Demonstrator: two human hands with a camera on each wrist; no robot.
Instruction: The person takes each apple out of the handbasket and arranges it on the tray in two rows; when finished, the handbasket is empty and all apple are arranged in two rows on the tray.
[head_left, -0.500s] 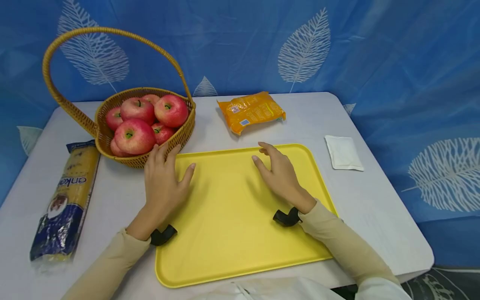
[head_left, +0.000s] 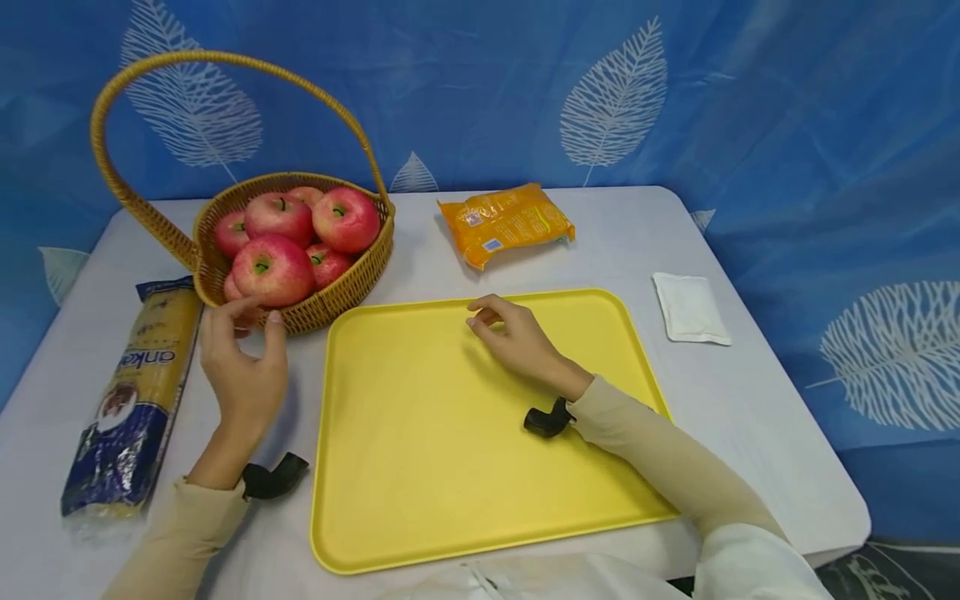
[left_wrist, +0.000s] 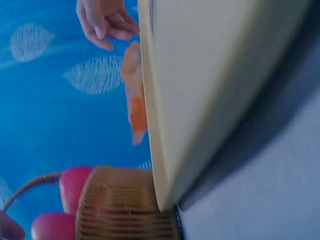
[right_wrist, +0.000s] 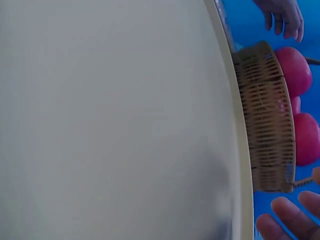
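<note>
Since half a second ago both hands have shifted leftward: the left hand point(head_left: 242, 360) has left the tray edge and now hangs over the bare table just in front of the basket, while the right hand point(head_left: 516, 337) has slid from the tray's right part toward its far middle. From the left, a long packet of noodles point(head_left: 131, 393) lies lengthwise on the pale grey table point(head_left: 757, 417), near its left edge. Just beside it the left hand is raised with fingers loosely curled and spread, holding nothing, its fingertips close to the front wall of the wicker basket point(head_left: 330, 302); whether they touch the weave cannot be told. The basket, with its tall arched handle, is heaped with red apples point(head_left: 273, 268) and stands at the far left of the table, just beside the far left corner of the yellow tray point(head_left: 420, 483). The tray lies flat in the middle of the table, nearest the person. The right hand is low over the tray's far part, fingers gently bent and holding nothing. Behind the tray an orange snack packet point(head_left: 506, 221) lies near the table's far edge, and to the right, well apart from the tray, a small white sachet point(head_left: 690, 307) lies flat. A blue cloth backdrop point(head_left: 787, 125) printed with white leaves closes in the table behind and to the right.
</note>
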